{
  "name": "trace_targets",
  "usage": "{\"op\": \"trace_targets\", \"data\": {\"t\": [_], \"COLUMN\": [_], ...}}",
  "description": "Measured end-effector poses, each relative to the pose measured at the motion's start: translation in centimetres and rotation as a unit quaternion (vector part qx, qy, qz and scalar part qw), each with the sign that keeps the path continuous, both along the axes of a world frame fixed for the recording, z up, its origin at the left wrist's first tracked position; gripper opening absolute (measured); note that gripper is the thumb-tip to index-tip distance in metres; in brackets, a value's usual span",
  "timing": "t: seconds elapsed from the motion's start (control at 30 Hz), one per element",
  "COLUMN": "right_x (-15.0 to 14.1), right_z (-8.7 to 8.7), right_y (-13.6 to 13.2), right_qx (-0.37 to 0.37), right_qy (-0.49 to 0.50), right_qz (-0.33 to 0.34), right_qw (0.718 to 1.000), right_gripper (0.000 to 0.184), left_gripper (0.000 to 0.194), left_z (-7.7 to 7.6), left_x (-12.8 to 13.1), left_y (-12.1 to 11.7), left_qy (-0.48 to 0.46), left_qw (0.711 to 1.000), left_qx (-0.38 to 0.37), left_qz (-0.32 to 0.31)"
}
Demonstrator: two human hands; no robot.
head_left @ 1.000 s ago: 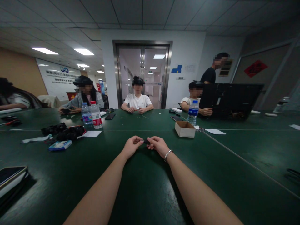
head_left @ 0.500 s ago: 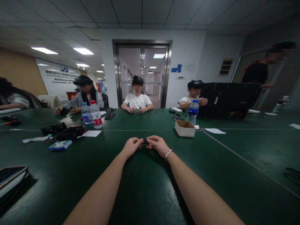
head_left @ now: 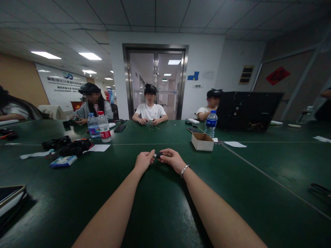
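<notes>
Over the green table, my left hand (head_left: 143,161) and my right hand (head_left: 172,160) meet with fingertips closed. Between them is a small black stick with a silver end (head_left: 158,155), like a USB stick, though its exact kind is too small to make out. Right thumb and fingers pinch the black body. Left thumb and forefinger close at the silver end; whether they also hide a separate piece I cannot tell. A silver bracelet (head_left: 184,171) circles my right wrist. To the right, beyond that hand, stands an open cardboard box (head_left: 202,144).
Two bottles (head_left: 104,129) stand left, behind black gear (head_left: 73,147) and a blue-white packet (head_left: 63,161). Another bottle (head_left: 211,124) and a black monitor (head_left: 249,112) are on the right. A phone (head_left: 11,196) lies near left. Several people sit around the table (head_left: 165,213).
The silver end now shows between my hands, which stay nearly in place. The view has turned slightly right. A person walking behind the monitor has moved to the far right edge.
</notes>
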State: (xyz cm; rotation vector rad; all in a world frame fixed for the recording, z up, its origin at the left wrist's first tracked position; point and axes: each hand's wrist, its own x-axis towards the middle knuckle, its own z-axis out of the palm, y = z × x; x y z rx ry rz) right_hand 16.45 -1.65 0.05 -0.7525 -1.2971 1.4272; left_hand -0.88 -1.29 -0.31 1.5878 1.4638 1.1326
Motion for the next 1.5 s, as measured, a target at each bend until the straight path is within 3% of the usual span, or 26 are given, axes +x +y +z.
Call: {"op": "trace_targets", "data": {"t": [0.23, 0.87, 1.2, 1.33, 1.5], "right_x": [0.1, 0.1, -0.1, -0.2, -0.2], "right_z": [-0.3, 0.0, 0.1, 0.2, 0.5], "right_y": [0.3, 0.2, 0.0, 0.1, 0.0], "right_qx": [-0.008, -0.01, -0.026, -0.041, -0.055], "right_qy": [0.005, -0.003, -0.006, -0.005, -0.006], "right_qz": [-0.007, 0.006, 0.012, -0.018, -0.036], "right_qw": [1.0, 1.0, 1.0, 0.999, 0.998], "right_gripper": [0.042, 0.041, 0.032, 0.021, 0.015], "left_gripper": [0.056, 0.054, 0.057, 0.05, 0.037], "left_z": [0.3, 1.2, 0.3, -0.1, 0.5], "left_x": [0.1, 0.4, 0.2, 0.2, 0.1], "left_y": [-0.3, -1.0, -0.9, -0.5, -0.8], "left_qy": [0.031, 0.063, 0.048, 0.014, -0.045], "left_qw": [0.999, 0.996, 0.998, 0.997, 0.994], "left_qx": [0.002, -0.014, 0.043, 0.062, 0.055], "left_qz": [0.036, 0.055, -0.002, -0.04, -0.083]}}
